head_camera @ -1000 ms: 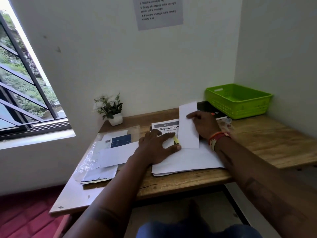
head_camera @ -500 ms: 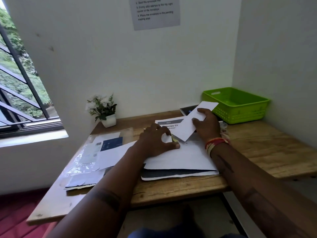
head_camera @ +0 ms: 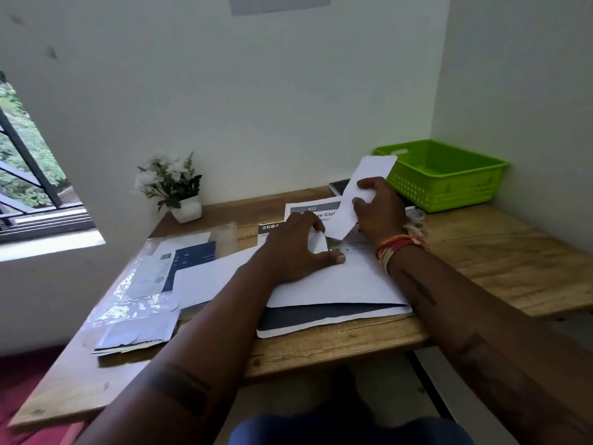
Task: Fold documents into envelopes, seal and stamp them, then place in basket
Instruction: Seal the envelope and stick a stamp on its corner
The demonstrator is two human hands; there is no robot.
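My right hand (head_camera: 380, 208) grips a white envelope (head_camera: 369, 178), tilted with its far end up toward the green basket (head_camera: 442, 178). My left hand (head_camera: 298, 248) rests on a stack of white sheets (head_camera: 340, 284) at the desk's front middle, its fingers curled round a small white piece of paper (head_camera: 317, 242). The stack's top sheets are lifted off a dark sheet underneath. Printed documents (head_camera: 311, 210) lie behind my hands, partly hidden by them.
A wooden desk (head_camera: 500, 252) fills a corner, walls behind and right. Clear plastic packs of envelopes (head_camera: 144, 284) lie at the left. A small potted plant (head_camera: 179, 187) stands at the back left. A tape roll (head_camera: 417, 215) sits beside the basket. A barred window is at the left.
My right hand has lifted the envelope off the desk and swung it toward the basket. My left hand stayed on the paper stack. The camera moved closer and turned right.
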